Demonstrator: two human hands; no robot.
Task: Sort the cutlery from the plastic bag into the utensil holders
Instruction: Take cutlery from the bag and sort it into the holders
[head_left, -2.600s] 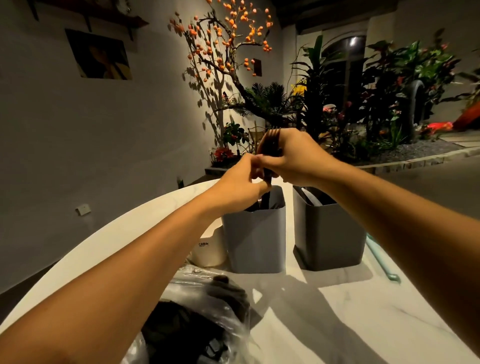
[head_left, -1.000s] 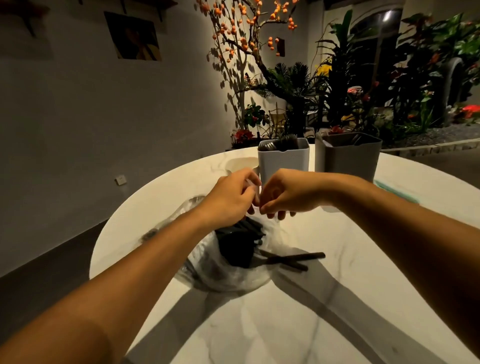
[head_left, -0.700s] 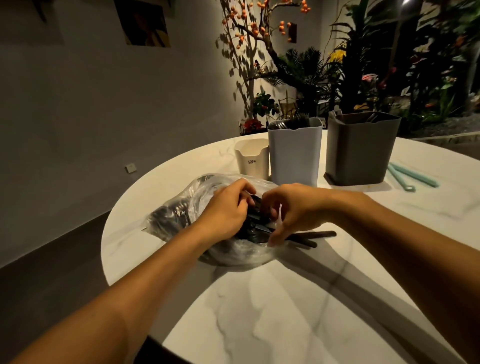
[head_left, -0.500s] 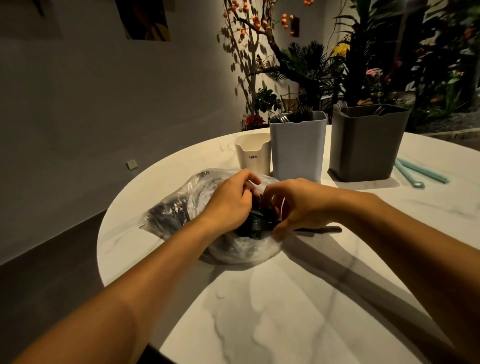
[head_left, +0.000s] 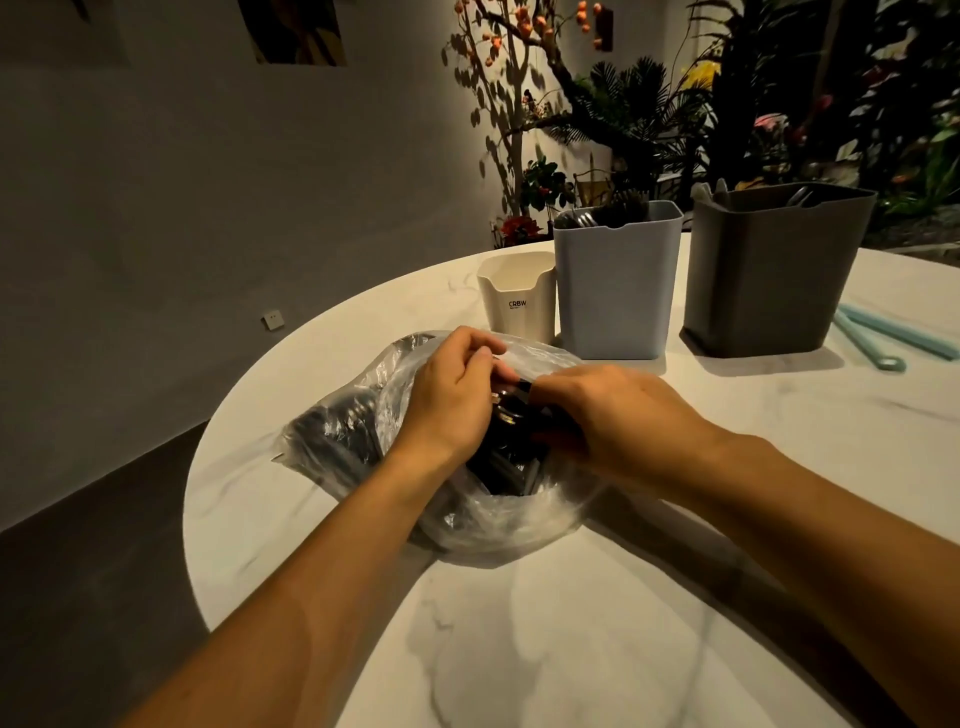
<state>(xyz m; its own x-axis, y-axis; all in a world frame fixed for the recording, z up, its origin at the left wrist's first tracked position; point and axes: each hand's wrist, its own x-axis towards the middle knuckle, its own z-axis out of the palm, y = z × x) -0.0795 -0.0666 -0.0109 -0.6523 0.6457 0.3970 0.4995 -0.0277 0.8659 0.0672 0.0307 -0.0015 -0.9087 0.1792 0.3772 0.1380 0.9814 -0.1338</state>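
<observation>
A clear plastic bag (head_left: 353, 441) full of dark cutlery (head_left: 511, 462) lies on the round marble table (head_left: 571, 634). My left hand (head_left: 452, 400) curls into the bag's mouth, its fingers round the bag's rim and the dark pieces there. My right hand (head_left: 608, 415) reaches in from the right, fingers curled over the dark cutlery; its fingertips are hidden. Behind the bag stand a small cream holder (head_left: 517, 299), a light grey holder (head_left: 618, 286) with forks sticking out, and a dark grey holder (head_left: 774, 270) with utensils.
Two pale blue sticks (head_left: 883, 340) lie on the table right of the dark holder. The table's curved edge runs along the left, with dark floor (head_left: 78, 571) below. Plants and a wall stand behind the table.
Both hands came down from the light grey holder to the bag. In the last half second they dug deeper into its mouth. The loose dark pieces right of the bag are no longer in sight.
</observation>
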